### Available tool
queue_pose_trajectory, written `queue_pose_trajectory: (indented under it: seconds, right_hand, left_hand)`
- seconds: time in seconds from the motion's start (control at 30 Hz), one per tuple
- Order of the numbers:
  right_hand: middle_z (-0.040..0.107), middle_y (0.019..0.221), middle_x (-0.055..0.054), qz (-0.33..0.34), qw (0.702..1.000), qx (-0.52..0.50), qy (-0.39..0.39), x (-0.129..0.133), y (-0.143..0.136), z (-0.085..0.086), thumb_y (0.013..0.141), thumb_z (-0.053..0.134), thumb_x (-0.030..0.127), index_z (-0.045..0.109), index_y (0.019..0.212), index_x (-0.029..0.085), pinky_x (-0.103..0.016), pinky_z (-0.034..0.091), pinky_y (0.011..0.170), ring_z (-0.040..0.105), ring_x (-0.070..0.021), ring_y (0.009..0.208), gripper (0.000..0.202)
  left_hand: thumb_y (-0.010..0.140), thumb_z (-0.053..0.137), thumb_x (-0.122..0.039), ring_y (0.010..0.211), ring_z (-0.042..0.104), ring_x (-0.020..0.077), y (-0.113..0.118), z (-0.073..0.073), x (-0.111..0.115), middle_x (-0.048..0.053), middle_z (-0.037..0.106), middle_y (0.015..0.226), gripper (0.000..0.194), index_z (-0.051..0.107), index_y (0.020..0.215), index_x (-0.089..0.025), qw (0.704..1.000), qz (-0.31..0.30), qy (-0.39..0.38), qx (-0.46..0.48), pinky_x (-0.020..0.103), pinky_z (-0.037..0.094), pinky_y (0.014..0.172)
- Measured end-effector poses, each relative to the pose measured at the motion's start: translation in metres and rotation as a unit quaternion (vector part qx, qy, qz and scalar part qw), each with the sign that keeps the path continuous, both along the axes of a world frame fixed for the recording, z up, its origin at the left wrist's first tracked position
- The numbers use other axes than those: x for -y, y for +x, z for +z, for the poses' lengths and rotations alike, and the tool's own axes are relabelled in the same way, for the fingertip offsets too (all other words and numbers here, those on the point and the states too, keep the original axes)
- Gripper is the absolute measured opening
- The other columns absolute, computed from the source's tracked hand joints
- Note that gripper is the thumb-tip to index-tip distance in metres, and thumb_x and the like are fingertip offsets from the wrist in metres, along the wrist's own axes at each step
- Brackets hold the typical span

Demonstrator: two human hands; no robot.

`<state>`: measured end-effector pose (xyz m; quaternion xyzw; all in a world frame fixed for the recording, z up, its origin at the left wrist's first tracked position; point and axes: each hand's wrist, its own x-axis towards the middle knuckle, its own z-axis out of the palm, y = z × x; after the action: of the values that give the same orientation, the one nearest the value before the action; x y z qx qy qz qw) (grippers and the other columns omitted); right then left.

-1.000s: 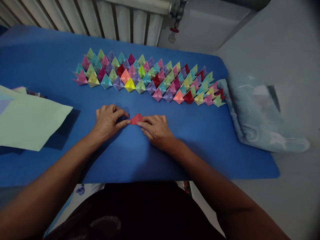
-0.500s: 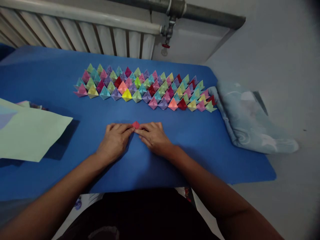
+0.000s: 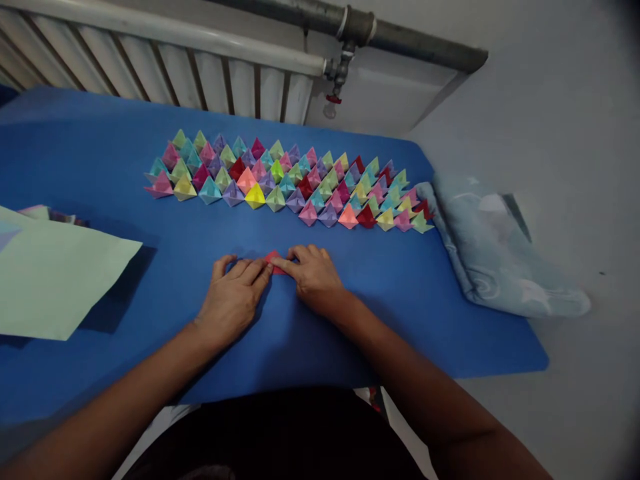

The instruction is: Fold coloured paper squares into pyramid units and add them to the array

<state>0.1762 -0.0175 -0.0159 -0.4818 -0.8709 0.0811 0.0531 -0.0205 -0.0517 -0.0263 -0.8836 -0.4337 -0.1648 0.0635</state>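
Observation:
A small piece of folded red paper (image 3: 277, 270) lies on the blue table, partly covered by my fingers. My left hand (image 3: 233, 299) holds its left side down, fingers closed and pressed together at the edge. From the other side my right hand (image 3: 319, 279) presses a digit across the top of the paper, its other fingers curled. Beyond both hands stand several rows of folded paper boats (image 3: 255, 195) in many colours, set close together.
Large pale green paper sheets (image 3: 65, 280) lie on the left, their edge raised. A folded grey-blue blanket (image 3: 490, 247) rests at the table's right end. Behind the blue table (image 3: 200, 233) are a white radiator (image 3: 165, 63) and a pipe with a red-handled valve (image 3: 334, 99).
The red paper now shows flatter and wider below the fingertips. My right hand has shifted slightly right, with one digit reaching across the paper. The whole view has tilted a little.

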Motion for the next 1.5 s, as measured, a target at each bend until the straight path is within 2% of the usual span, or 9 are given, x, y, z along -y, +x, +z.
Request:
queue_pose_trajectory:
  seconds: [0.17, 0.3, 0.5, 0.7, 0.87, 1.0, 1.13, 1.37, 1.5]
  right_hand:
    - [0.064, 0.115, -0.012, -0.027, 0.999, 0.035, -0.020, -0.010, -0.005, 0.007, 0.099, 0.044, 0.016, 0.057, 0.142, 0.030, -0.038, 0.037, 0.077, 0.050, -0.0259, 0.097, 0.047]
    - [0.064, 0.119, -0.012, -0.043, 0.999, 0.003, -0.023, -0.012, -0.002, 0.008, 0.097, 0.041, 0.011, 0.057, 0.142, 0.024, -0.038, 0.041, 0.083, 0.052, -0.0255, 0.100, 0.050]
    - [0.057, 0.144, -0.009, 0.006, 0.999, -0.031, 0.019, 0.024, 0.009, 0.002, 0.094, 0.042, 0.007, 0.059, 0.140, 0.024, -0.046, 0.037, 0.094, 0.045, -0.0303, 0.123, 0.051]
    - [0.058, 0.145, -0.010, -0.030, 0.999, -0.020, 0.000, 0.044, 0.027, 0.004, 0.090, 0.044, 0.007, 0.059, 0.141, 0.025, -0.051, 0.036, 0.092, 0.047, -0.0334, 0.122, 0.055]
    - [0.066, 0.132, -0.010, -0.091, 0.982, -0.161, 0.033, 0.040, 0.045, -0.013, 0.087, 0.045, 0.006, 0.071, 0.123, 0.024, -0.047, 0.044, 0.096, 0.056, -0.0274, 0.115, 0.048]
    - [0.071, 0.117, -0.009, -0.117, 0.944, -0.304, 0.062, 0.034, 0.052, -0.024, 0.090, 0.046, 0.012, 0.074, 0.111, 0.023, -0.043, 0.048, 0.100, 0.063, -0.0222, 0.111, 0.037]
    - [0.073, 0.110, -0.009, -0.123, 0.927, -0.348, 0.059, 0.030, 0.050, -0.024, 0.089, 0.047, 0.013, 0.073, 0.103, 0.021, -0.041, 0.049, 0.099, 0.065, -0.0207, 0.109, 0.031]
    - [0.074, 0.103, -0.009, -0.128, 0.918, -0.372, 0.053, 0.031, 0.049, -0.022, 0.087, 0.048, 0.013, 0.073, 0.095, 0.021, -0.041, 0.050, 0.097, 0.066, -0.0207, 0.104, 0.027]
    - [0.074, 0.099, -0.007, -0.171, 0.908, -0.381, 0.029, 0.025, 0.044, -0.015, 0.086, 0.049, 0.014, 0.073, 0.092, 0.021, -0.039, 0.051, 0.093, 0.066, -0.0200, 0.098, 0.026]
  left_hand:
    - [0.094, 0.038, -0.008, 0.107, 0.065, 0.0299, 0.001, 0.002, 0.002, 0.016, 0.071, 0.123, 0.044, 0.065, 0.127, -0.017, 1.000, 0.002, -0.020, 0.008, 0.055, 0.040, 0.099]
    - [0.094, 0.037, -0.009, 0.105, 0.065, 0.0310, 0.001, 0.002, 0.002, 0.016, 0.071, 0.122, 0.044, 0.066, 0.126, -0.018, 0.999, 0.007, -0.034, 0.016, 0.056, 0.041, 0.097]
    - [0.095, 0.037, -0.011, 0.105, 0.065, 0.0319, 0.003, 0.001, 0.002, 0.018, 0.071, 0.120, 0.042, 0.067, 0.125, -0.014, 1.000, 0.010, -0.021, -0.002, 0.056, 0.042, 0.096]
    - [0.094, 0.036, -0.011, 0.105, 0.063, 0.0326, 0.003, 0.002, 0.002, 0.018, 0.070, 0.121, 0.046, 0.067, 0.126, -0.017, 0.999, 0.007, -0.042, -0.002, 0.058, 0.042, 0.095]
    - [0.096, 0.043, -0.020, 0.089, 0.066, 0.0273, -0.005, 0.008, -0.022, 0.013, 0.073, 0.110, 0.033, 0.073, 0.109, -0.021, 0.997, -0.037, -0.067, -0.009, 0.049, 0.045, 0.084]
    - [0.093, 0.053, -0.028, 0.094, 0.067, 0.0246, -0.011, 0.018, -0.057, 0.008, 0.071, 0.110, 0.022, 0.074, 0.099, -0.023, 0.984, -0.099, -0.146, 0.017, 0.038, 0.045, 0.077]
    - [0.088, 0.059, -0.028, 0.090, 0.066, 0.0194, -0.011, 0.026, -0.080, 0.006, 0.069, 0.103, 0.017, 0.071, 0.097, -0.021, 0.961, -0.147, -0.233, 0.022, 0.031, 0.049, 0.079]
    - [0.090, 0.057, -0.032, 0.087, 0.066, 0.0169, -0.013, 0.028, -0.083, 0.003, 0.069, 0.096, 0.017, 0.070, 0.093, -0.021, 0.953, -0.141, -0.264, 0.055, 0.027, 0.049, 0.078]
    - [0.093, 0.053, -0.039, 0.086, 0.066, 0.0178, -0.015, 0.025, -0.081, 0.004, 0.072, 0.097, 0.025, 0.072, 0.095, -0.022, 0.947, -0.145, -0.266, 0.109, 0.029, 0.050, 0.078]
